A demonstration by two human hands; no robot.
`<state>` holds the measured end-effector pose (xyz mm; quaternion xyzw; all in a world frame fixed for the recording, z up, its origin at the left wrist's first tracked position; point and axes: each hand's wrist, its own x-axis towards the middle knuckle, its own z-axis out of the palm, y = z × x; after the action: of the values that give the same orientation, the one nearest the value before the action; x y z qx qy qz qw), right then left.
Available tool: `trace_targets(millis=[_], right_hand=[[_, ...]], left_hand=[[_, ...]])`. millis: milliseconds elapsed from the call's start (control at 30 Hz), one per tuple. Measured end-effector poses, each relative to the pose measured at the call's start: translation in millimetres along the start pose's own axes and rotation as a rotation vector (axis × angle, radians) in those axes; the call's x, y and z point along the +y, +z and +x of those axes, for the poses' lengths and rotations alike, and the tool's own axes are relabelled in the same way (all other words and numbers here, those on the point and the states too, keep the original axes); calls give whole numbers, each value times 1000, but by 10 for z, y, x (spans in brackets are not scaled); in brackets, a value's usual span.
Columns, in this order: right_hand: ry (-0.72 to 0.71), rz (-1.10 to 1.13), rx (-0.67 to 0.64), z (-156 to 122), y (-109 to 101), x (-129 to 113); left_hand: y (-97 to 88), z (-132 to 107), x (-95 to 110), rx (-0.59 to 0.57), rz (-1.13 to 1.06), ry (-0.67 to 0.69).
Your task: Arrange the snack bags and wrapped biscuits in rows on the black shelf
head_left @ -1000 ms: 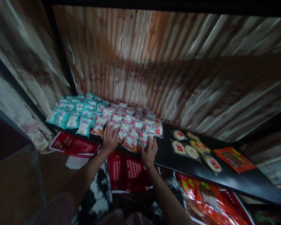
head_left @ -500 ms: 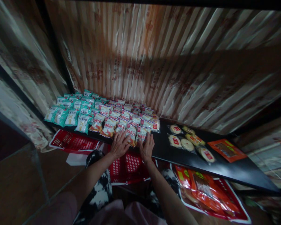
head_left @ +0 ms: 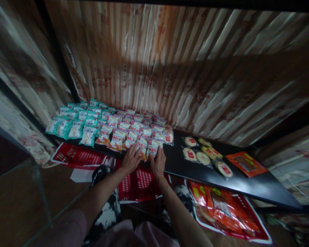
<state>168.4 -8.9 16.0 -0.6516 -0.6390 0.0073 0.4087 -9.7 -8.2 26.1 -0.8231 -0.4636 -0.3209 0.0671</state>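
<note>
Rows of small white-and-orange snack packets [head_left: 117, 138] with striped tops stand on a black shelf [head_left: 179, 164]. My left hand [head_left: 132, 159] rests its spread fingers against the front packets in the middle of the row. To its right, my right hand [head_left: 158, 162] touches the lower part of the front-right packet [head_left: 153, 147], its fingers stretched out and apart. Neither hand is wrapped round a packet. Teal snack packets [head_left: 76, 128] stand in rows at the left end of the shelf, beside the white-and-orange ones.
Round wrapped pastries [head_left: 203, 158] and an orange packet [head_left: 246, 164] lie on the shelf's right part. Below its front edge are red baskets [head_left: 78, 155], one holding large orange packets [head_left: 225, 207]. A pleated curtain [head_left: 154, 61] hangs behind.
The whole view has shifted slightly, so everything appears a little further left. My hands stay at the front packets, with only slight finger movement.
</note>
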Motion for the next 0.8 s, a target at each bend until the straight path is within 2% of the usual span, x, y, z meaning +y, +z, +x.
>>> trace_targets(millis=[267, 633, 800], right_hand=[[-2, -34, 6, -2, -8, -21], [44, -50, 4, -18, 6, -44], [2, -43, 23, -22, 1, -21]], left_hand=[[70, 2, 38, 45, 0, -58], [49, -3, 56, 15, 10, -55], [16, -7, 83, 26, 31, -62]])
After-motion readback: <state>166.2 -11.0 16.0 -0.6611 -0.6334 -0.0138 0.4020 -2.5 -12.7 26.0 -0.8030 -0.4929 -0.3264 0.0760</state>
